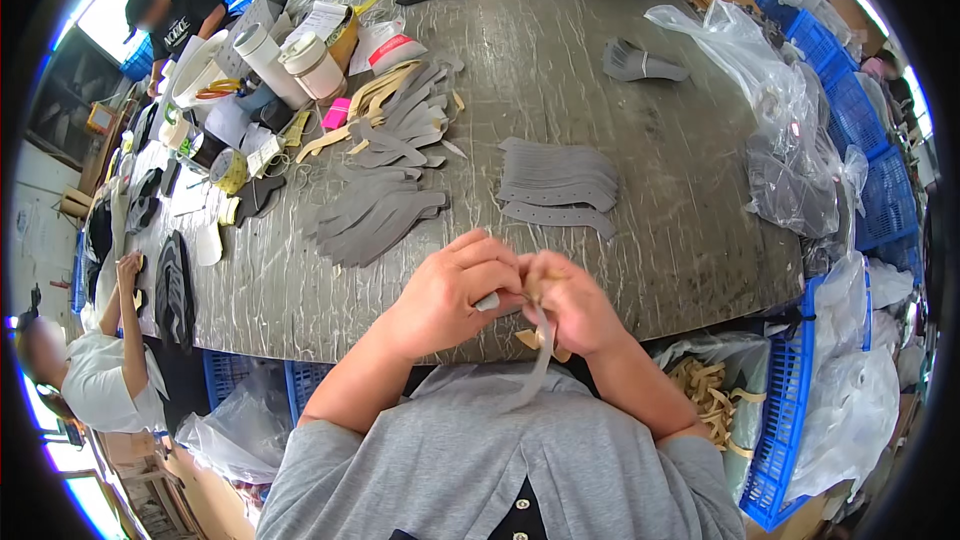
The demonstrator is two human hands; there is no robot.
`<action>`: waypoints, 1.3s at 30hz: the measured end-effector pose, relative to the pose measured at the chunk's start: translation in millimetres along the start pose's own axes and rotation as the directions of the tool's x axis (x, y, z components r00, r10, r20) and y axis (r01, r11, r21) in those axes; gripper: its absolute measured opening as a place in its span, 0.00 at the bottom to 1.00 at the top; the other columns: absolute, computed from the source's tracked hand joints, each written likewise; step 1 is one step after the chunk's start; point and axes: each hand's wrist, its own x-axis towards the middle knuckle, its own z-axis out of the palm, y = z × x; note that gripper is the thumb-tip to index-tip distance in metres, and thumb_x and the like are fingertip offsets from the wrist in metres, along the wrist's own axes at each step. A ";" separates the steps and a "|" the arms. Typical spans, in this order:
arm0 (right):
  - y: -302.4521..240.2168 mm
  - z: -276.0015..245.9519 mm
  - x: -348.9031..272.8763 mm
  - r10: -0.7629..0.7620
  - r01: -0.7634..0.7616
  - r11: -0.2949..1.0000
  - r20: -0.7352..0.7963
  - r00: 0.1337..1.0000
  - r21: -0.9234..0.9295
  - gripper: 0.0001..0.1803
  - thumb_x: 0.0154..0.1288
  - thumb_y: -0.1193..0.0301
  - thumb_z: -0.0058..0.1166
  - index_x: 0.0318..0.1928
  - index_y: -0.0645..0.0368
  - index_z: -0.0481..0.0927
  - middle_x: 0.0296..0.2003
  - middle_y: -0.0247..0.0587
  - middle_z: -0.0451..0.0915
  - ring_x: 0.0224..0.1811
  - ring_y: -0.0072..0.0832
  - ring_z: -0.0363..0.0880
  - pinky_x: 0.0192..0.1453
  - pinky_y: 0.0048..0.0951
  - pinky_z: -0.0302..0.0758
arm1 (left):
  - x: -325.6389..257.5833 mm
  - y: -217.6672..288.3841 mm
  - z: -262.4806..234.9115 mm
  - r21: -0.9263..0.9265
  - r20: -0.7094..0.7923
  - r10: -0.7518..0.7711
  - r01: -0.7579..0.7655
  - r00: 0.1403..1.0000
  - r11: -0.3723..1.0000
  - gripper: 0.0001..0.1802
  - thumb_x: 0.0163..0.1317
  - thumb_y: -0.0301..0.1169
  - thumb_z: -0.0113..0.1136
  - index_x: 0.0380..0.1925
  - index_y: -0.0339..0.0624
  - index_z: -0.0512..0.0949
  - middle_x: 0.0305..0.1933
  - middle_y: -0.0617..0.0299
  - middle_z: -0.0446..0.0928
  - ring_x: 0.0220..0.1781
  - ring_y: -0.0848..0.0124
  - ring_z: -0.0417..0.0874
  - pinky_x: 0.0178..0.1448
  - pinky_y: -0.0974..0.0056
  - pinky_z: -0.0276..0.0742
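Hanging from pinched fingers of right hand [572, 308]: grey strip [541, 355], long axis running down toward shirt [450, 450]; right hand nearer. Left hand [462, 282] alongside, fingers curled on pale-grey tip [487, 302], kind unclear. Worktop [690, 240] beyond.

Strap stack [558, 176] sits on the tabletop [680, 275] straight past the right hand [578, 308], loose strap pile [372, 216] ahead-left of the left hand [448, 292], jar [313, 68] way out beyond that, plastic crate [778, 445] off right of both hands.
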 end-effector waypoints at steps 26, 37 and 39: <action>36.5 -53.7 -15.6 -0.265 -0.134 0.668 -0.402 0.877 -0.732 0.10 0.58 0.79 0.62 0.37 0.64 0.74 0.24 0.36 0.75 0.27 0.20 0.73 0.32 0.25 0.71 | -82.8 -32.7 23.6 -0.011 0.063 -0.867 0.869 0.494 0.494 0.08 0.56 0.29 0.65 0.29 0.33 0.81 0.20 0.59 0.77 0.23 0.77 0.73 0.29 0.66 0.71; 37.2 -45.5 -14.2 -0.362 -0.143 0.432 -0.317 0.877 -0.890 0.11 0.56 0.78 0.63 0.36 0.63 0.73 0.25 0.47 0.76 0.26 0.41 0.78 0.30 0.36 0.73 | -84.3 -35.1 27.1 0.063 0.027 -0.831 0.829 0.556 0.556 0.08 0.55 0.29 0.65 0.30 0.34 0.82 0.22 0.53 0.79 0.23 0.70 0.77 0.31 0.62 0.74; 40.1 -46.7 -13.6 -0.434 -0.090 0.266 -0.203 0.878 -0.960 0.11 0.55 0.77 0.63 0.35 0.61 0.73 0.27 0.47 0.76 0.29 0.45 0.78 0.31 0.39 0.74 | -84.8 -34.7 30.0 0.086 0.012 -0.814 0.810 0.581 0.580 0.07 0.55 0.29 0.65 0.30 0.35 0.82 0.23 0.52 0.80 0.24 0.67 0.79 0.32 0.61 0.75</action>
